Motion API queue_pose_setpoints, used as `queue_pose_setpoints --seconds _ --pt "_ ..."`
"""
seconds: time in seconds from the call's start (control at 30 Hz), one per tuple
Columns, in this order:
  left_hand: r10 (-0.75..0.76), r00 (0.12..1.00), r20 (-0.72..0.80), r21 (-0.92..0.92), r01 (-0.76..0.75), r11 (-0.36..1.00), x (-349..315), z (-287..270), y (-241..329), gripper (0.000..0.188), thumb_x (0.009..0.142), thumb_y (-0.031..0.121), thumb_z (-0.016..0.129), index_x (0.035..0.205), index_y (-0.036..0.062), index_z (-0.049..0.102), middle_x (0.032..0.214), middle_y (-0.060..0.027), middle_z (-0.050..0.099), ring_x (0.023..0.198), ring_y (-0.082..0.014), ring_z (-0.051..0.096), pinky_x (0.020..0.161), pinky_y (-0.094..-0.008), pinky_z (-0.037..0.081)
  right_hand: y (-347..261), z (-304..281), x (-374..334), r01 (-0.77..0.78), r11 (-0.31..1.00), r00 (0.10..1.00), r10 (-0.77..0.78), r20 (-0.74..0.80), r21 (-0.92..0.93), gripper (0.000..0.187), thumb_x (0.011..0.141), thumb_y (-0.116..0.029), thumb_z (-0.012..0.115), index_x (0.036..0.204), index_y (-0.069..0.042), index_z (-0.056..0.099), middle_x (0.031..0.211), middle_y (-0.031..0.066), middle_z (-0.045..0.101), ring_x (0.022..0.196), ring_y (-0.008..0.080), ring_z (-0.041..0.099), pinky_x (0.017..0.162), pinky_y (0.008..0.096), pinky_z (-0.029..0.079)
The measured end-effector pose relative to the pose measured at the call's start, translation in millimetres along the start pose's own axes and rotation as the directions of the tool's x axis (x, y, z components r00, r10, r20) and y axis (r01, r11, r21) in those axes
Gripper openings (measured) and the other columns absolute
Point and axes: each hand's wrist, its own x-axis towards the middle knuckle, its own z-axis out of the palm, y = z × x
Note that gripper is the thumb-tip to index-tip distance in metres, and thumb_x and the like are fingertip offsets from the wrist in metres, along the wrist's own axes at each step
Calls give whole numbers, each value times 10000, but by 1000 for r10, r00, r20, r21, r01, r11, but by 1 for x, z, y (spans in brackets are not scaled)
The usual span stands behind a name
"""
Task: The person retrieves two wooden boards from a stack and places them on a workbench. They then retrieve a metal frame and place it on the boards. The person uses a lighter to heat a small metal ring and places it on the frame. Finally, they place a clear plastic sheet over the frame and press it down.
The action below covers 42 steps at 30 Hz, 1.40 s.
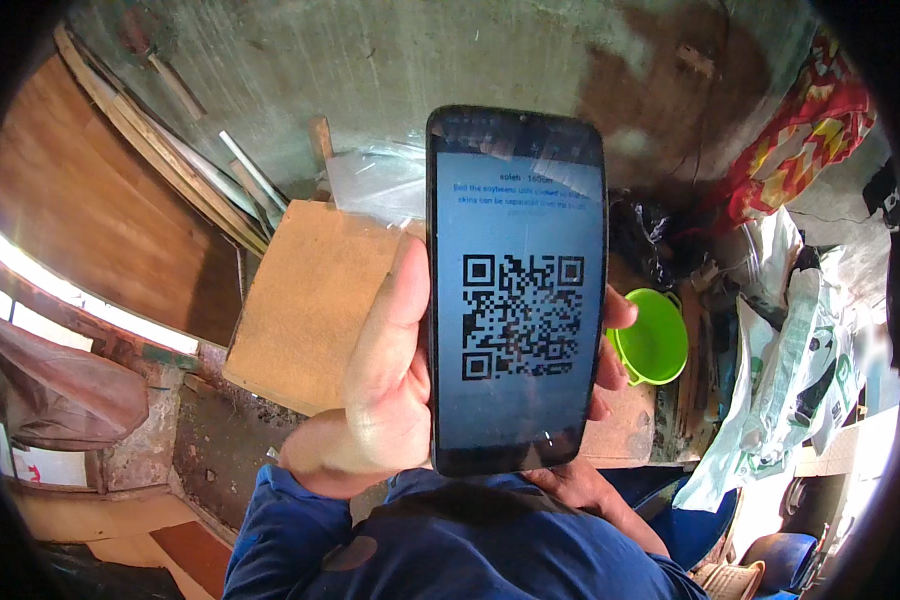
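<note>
A black phone point(523, 420) stands upright close in front of me, with my left hand point(385, 370) wrapped round it. The thumb lies along its left edge, and the fingertips come round the right edge. Its lit screen shows a square black-and-white code under a few lines of text. Low down, by my blue clothing, is my right hand point(575, 485); the phone covers its fingers, so I cannot see whether it holds anything. A bright green plastic tub point(655, 335) sits behind the phone, just right of the left hand's fingertips.
A brown board point(295, 300) lies left of the phone, with clear plastic sheeting point(375, 185) at its far edge. Wooden strips point(160, 150) lean at the far left. Whitish-green sacks point(770, 380) and a red-yellow patterned cloth point(795, 130) are on the right. A concrete wall point(370, 60) closes the back.
</note>
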Motion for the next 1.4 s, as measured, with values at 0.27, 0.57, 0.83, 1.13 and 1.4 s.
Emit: queue_pose_setpoints --seconds 0.27,0.57,0.83,1.13,1.4 --pt "64 996 55 -75 -60 995 -8 -35 -27 783 983 634 165 1465 33 303 1375 -215 480 1144 -324 573 961 -468 505 -11 -5 1 -78 996 997 79 -14 42 338 983 -275 549 1152 17 561 1064 174 642 1050 292 614 931 379 460" --pt "65 972 -226 -147 -100 984 -23 -112 -123 884 915 733 284 1436 20 340 1374 -208 477 1195 -354 540 993 -493 470 -10 -14 10 181 863 959 -49 -278 472 724 936 -235 617 1499 -19 216 1378 204 473 1245 290 486 1027 431 397" --pt "-46 933 -358 329 172 928 -32 -147 -198 852 947 691 236 1444 6 336 1454 -123 429 1349 -230 396 1126 -413 321 22 -2 32 151 978 924 -90 -371 141 1058 793 -398 782 1518 4 124 1482 235 370 1310 317 453 1049 406 405" --pt "-428 885 -182 680 428 596 -17 -151 -216 690 1040 505 233 1521 26 112 1486 -165 331 1407 -257 288 1144 -340 243 37 -9 6 -151 938 846 286 -451 312 952 766 -393 797 1440 21 268 1254 215 553 1168 281 553 990 387 439" --pt "-498 861 -104 658 435 614 -21 -181 -196 733 1004 601 190 1529 94 240 1525 -208 325 1416 -296 314 1169 -396 193 104 -28 -43 -22 806 477 529 -702 592 710 728 -251 783 1294 -9 430 961 85 518 804 166 524 648 308 452"
